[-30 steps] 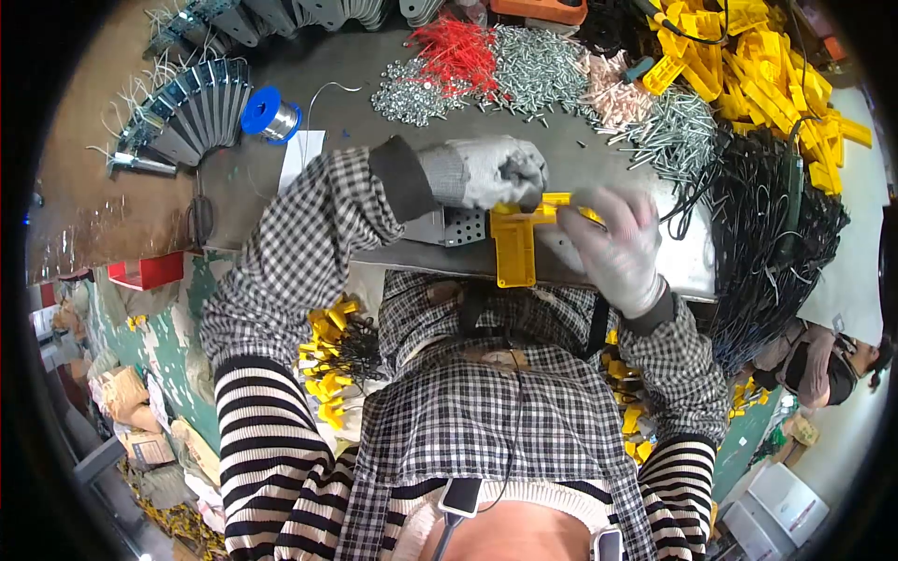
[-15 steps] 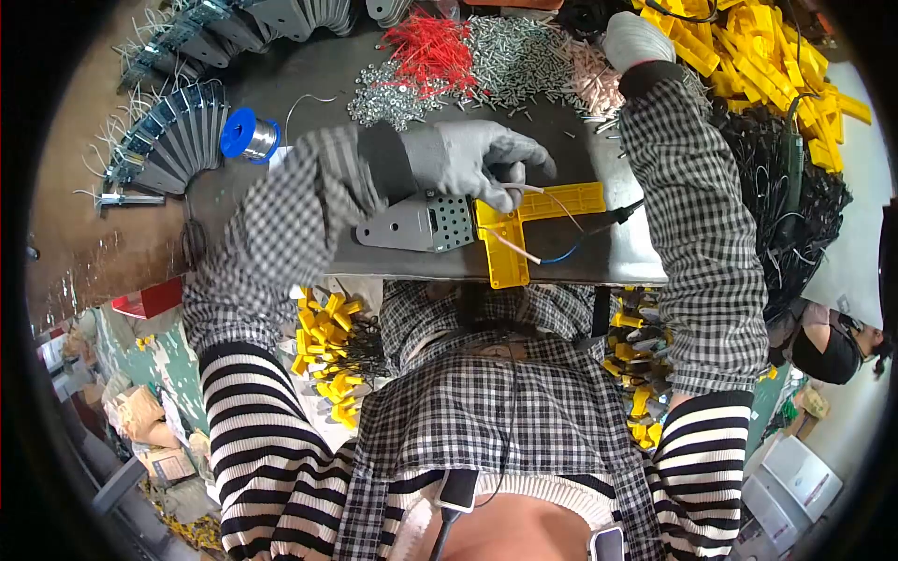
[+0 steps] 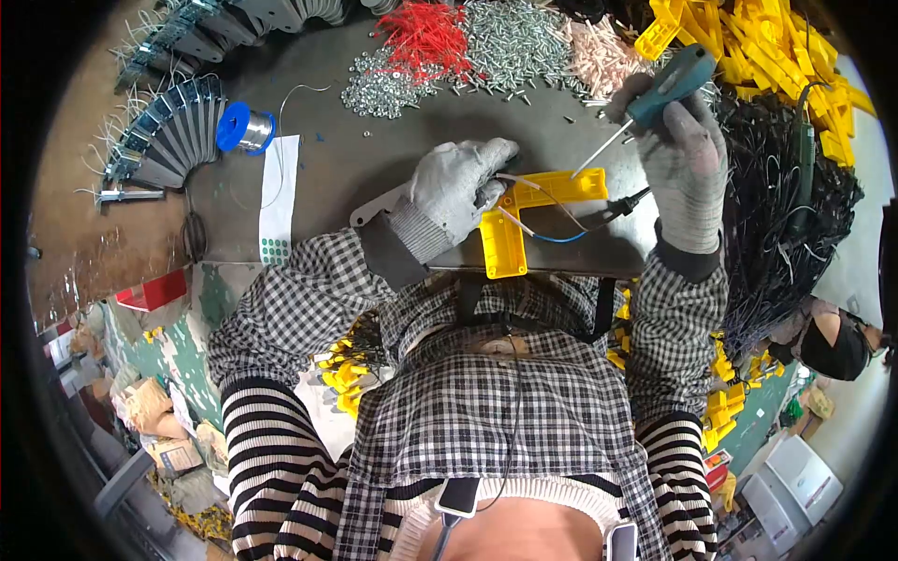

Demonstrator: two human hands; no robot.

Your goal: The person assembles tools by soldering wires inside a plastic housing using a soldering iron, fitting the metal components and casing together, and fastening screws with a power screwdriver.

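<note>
My gloved left hand (image 3: pixel 456 190) is closed on the yellow housing (image 3: pixel 506 245) near its corner, beside a wire that comes out there. Under that hand and wrist, a grey metal bracket (image 3: pixel 376 206) is mostly hidden. Raised over the table's right part, my gloved right hand (image 3: pixel 686 154) grips a teal-handled screwdriver (image 3: pixel 675 82), its shaft slanting down left toward the housing's right arm. Whether the tip touches the plastic I cannot tell. White and blue wires (image 3: pixel 559 239) loop over the housing to a black cable (image 3: pixel 629 202).
Screws (image 3: pixel 514 47), red pieces (image 3: pixel 423 37) and nuts (image 3: pixel 379 86) lie along the back. Yellow housings (image 3: pixel 762 56) and black cables (image 3: pixel 767 196) are heaped at right. A solder spool (image 3: pixel 245 128), a white strip (image 3: pixel 279 196) and bracket stacks (image 3: pixel 175 131) stand left. A person (image 3: pixel 828 338) is far right.
My right hand went to the back right and has come back toward the housing with the screwdriver. My left hand has closed over the housing's corner, and the bracket is now mostly covered.
</note>
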